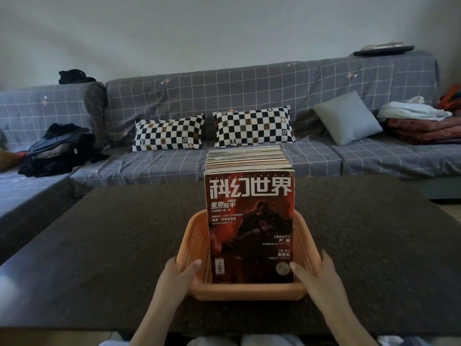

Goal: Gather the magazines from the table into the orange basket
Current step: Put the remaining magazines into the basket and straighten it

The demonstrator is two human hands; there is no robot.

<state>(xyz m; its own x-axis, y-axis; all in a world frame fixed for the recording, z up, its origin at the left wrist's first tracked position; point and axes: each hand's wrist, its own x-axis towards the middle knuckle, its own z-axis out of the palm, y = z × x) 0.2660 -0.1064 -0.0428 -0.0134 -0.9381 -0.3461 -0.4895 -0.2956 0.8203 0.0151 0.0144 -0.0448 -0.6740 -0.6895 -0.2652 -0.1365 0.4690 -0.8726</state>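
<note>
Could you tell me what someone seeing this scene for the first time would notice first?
A red magazine fronts a row of magazines standing upright in the orange basket on the dark table. The left hand and right hand hold the basket's near corners. Behind, two checkered pillows sit on the grey sofa.

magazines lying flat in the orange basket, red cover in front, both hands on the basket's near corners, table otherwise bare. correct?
Not quite: the head view shows the magazines standing upright in the orange basket, not flat. The rest holds: red cover in front, left hand and right hand at the near corners, table otherwise bare.
</note>
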